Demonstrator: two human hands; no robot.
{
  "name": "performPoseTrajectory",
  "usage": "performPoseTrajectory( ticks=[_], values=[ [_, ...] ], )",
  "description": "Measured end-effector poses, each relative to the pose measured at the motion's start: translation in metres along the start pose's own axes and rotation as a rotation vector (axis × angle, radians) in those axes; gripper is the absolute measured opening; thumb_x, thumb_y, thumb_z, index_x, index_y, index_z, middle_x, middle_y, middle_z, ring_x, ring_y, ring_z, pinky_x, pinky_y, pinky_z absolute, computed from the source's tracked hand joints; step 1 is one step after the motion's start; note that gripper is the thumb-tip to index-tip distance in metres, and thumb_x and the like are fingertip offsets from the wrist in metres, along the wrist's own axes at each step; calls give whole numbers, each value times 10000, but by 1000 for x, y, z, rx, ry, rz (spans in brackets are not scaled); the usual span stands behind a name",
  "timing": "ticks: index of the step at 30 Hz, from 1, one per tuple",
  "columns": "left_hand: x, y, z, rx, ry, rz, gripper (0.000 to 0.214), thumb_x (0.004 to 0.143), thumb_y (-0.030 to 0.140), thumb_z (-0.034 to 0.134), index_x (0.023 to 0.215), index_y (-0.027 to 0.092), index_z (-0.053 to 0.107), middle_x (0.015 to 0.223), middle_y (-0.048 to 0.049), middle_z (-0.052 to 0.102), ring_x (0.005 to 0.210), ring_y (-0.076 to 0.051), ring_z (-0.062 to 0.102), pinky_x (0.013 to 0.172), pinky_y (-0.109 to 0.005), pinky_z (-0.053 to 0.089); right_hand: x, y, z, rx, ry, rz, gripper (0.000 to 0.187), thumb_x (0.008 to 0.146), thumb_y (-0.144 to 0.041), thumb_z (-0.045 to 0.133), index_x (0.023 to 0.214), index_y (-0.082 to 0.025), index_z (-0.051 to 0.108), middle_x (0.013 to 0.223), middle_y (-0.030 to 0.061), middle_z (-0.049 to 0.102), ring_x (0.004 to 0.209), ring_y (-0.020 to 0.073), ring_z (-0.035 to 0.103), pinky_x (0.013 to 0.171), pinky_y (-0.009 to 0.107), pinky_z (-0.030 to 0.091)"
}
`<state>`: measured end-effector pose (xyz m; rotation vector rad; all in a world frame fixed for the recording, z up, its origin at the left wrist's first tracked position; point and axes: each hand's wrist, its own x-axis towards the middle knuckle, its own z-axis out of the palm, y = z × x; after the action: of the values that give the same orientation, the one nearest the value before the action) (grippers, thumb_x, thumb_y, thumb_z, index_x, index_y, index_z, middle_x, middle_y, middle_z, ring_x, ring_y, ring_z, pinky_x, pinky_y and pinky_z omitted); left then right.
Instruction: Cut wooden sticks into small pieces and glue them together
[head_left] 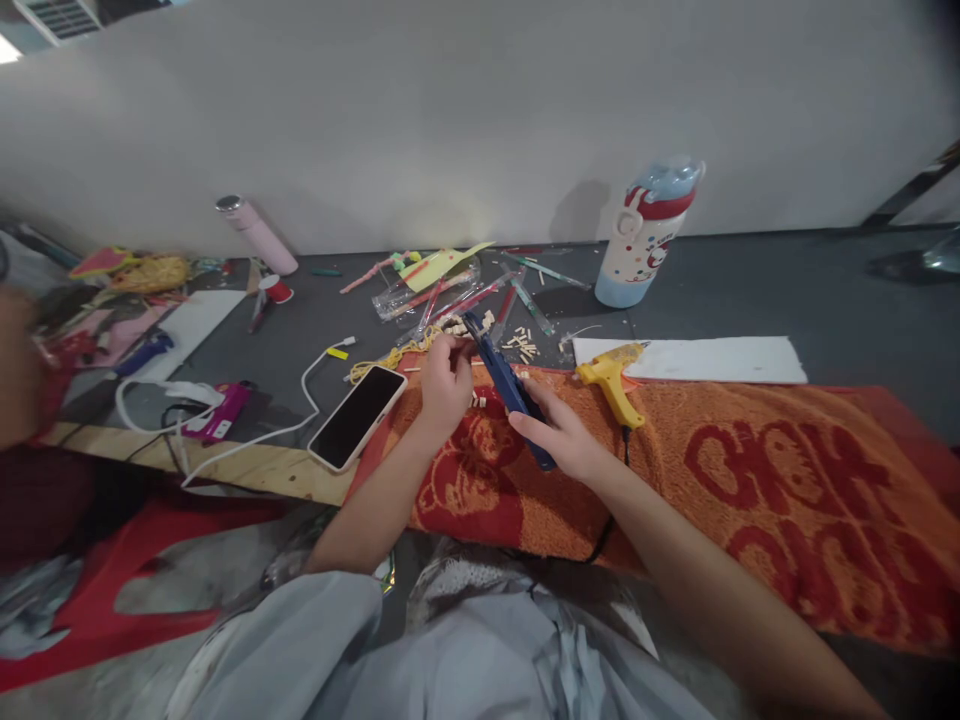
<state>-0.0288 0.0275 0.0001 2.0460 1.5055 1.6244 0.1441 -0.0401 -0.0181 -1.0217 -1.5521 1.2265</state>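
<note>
A long dark blue hand tool (499,370) is gripped in my right hand (559,430), tilted over the orange and red towel (480,470). Its exact kind is unclear. My left hand (448,380) is closed in a pinch by the tool's upper end; whatever its fingertips hold is hidden. Small cream-coloured pieces (521,345) lie scattered just beyond the tool, beside a yellow cord (390,360). To the right of my right hand, a yellow glue gun (611,380) rests on the towel's far edge.
A phone (358,418) and a white charging cable (262,445) lie left of the towel. Behind are wrapped coloured sticks (480,290), a pink flask (259,235) and a cartoon bottle (649,235). A white board (720,358) lies right. Another person's arm (15,370) shows at far left.
</note>
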Motion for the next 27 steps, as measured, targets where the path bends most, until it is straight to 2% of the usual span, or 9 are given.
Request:
performPoseTrajectory(
  ticks=[5, 11, 15, 20, 27],
  values=[
    [1, 0, 0, -77, -25, -26, 101, 901, 281, 516, 828, 211, 519, 784, -23, 640, 716, -153, 604, 684, -295, 484, 1, -2, -3, -16, -4, -18, 575, 851, -602, 592, 1259, -199, 564, 1227, 102, 651, 1132, 285, 607, 1016, 434, 474],
    [5, -3, -6, -55, -80, -72, 48, 865, 212, 520, 830, 209, 552, 787, -24, 661, 749, -168, 623, 715, -306, 500, 1, -4, -7, -103, 13, -15, 606, 849, -594, 598, 1285, -178, 538, 1318, 139, 600, 1206, 315, 565, 1047, 483, 440],
    [9, -6, -6, -117, -135, -124, 68, 874, 255, 534, 838, 204, 561, 773, -19, 652, 733, -168, 620, 711, -314, 502, 1, -6, -8, -132, 18, -15, 613, 851, -599, 587, 1292, -177, 530, 1337, 148, 592, 1257, 335, 533, 1077, 502, 403],
    [13, -10, -6, -215, -237, -227, 176, 888, 342, 550, 777, 205, 540, 701, -6, 600, 642, -146, 562, 632, -293, 466, 1, -7, -10, -144, 3, -5, 593, 865, -579, 572, 1302, -181, 517, 1326, 147, 601, 1258, 338, 531, 1082, 510, 389],
    [17, -10, -11, -223, -261, -196, 72, 844, 188, 526, 787, 186, 569, 737, -21, 632, 696, -155, 597, 672, -294, 476, 1, -7, -12, -180, 1, -11, 506, 874, -535, 567, 1236, -181, 552, 1306, 142, 609, 1251, 332, 529, 1095, 504, 364]
  ],
)
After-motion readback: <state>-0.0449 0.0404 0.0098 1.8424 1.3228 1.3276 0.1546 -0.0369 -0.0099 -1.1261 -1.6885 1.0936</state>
